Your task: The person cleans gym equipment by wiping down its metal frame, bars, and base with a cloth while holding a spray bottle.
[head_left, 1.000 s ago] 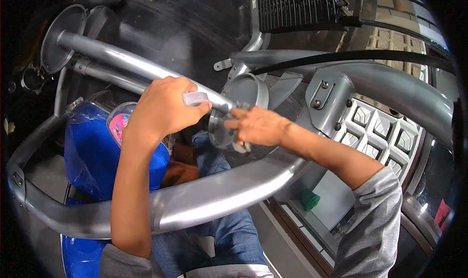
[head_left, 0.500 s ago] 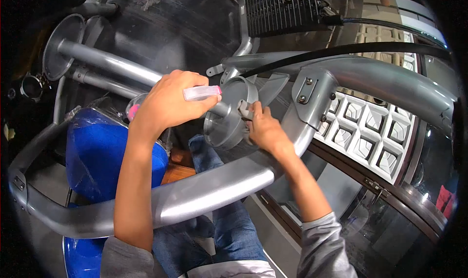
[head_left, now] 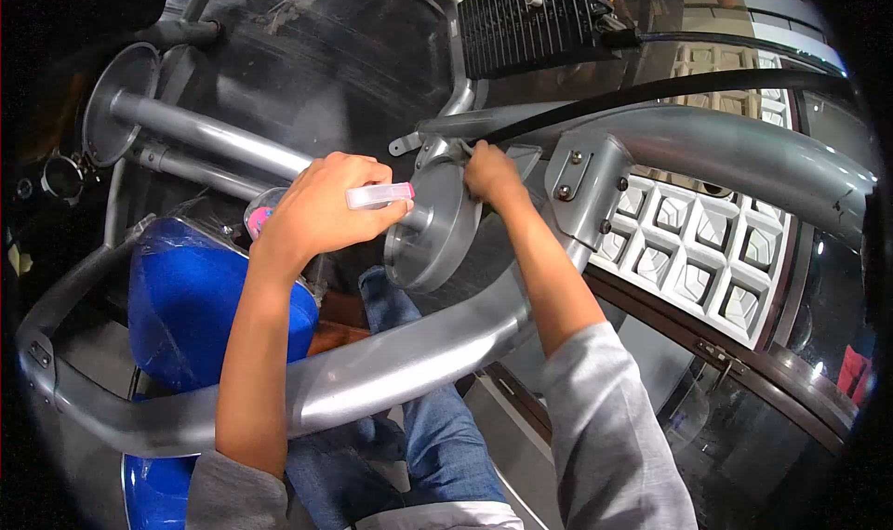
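The white grid panel shows deep square cells; along its lower edge runs a dark brown rail, with a small metal latch fixed below the panel; a crumpled red item sits to the panel's lower right; a black cable arcs above it; a black ribbed block stands up and left of it; well left of the panel are a blue seat under clear plastic film and, farther left, a round metal-rimmed object, too dim to identify.
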`<state>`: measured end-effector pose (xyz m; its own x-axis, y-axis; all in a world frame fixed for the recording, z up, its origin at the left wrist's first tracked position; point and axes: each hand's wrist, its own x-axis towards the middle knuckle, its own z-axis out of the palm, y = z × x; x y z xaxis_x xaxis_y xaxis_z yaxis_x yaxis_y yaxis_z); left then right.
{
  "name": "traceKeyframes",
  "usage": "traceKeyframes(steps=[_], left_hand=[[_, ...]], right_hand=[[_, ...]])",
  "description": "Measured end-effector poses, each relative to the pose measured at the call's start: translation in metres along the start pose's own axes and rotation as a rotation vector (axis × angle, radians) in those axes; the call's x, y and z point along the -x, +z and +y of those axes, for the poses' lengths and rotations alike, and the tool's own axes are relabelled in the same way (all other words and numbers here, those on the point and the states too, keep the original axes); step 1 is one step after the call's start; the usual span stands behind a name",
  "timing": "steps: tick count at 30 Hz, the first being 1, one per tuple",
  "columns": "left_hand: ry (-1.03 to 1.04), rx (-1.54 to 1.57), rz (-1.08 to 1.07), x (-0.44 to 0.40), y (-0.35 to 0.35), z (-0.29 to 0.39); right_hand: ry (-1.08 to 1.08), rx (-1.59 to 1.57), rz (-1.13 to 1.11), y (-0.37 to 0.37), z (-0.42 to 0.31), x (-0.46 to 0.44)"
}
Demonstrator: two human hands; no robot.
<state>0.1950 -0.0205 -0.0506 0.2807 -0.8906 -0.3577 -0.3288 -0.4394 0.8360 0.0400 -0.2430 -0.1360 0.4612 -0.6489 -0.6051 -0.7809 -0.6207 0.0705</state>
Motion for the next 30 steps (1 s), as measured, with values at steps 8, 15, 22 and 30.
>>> traceKeyframes(steps=[8, 15, 22, 30], left_hand=[[0.055, -0.005, 0.086, 0.004, 0.008, -0.005], [0.025, -0.010, -0.007, 0.001, 0.008, -0.003], [0.211, 0.059, 0.124, 0.000, 0.025, -0.021], [0.170, 0.027, 0.115, 0.002, 0.018, -0.019]], right_hand=[[0.028, 0.106, -0.007, 0.006, -0.005, -0.004], [0.236, 0.110, -0.168, -0.007, -0.028, 0.095], [0.072, 0.123, -0.095, 0.001, -0.020, 0.004], [0.097, 0.143, 0.010, 0.008, -0.020, 0.021]])
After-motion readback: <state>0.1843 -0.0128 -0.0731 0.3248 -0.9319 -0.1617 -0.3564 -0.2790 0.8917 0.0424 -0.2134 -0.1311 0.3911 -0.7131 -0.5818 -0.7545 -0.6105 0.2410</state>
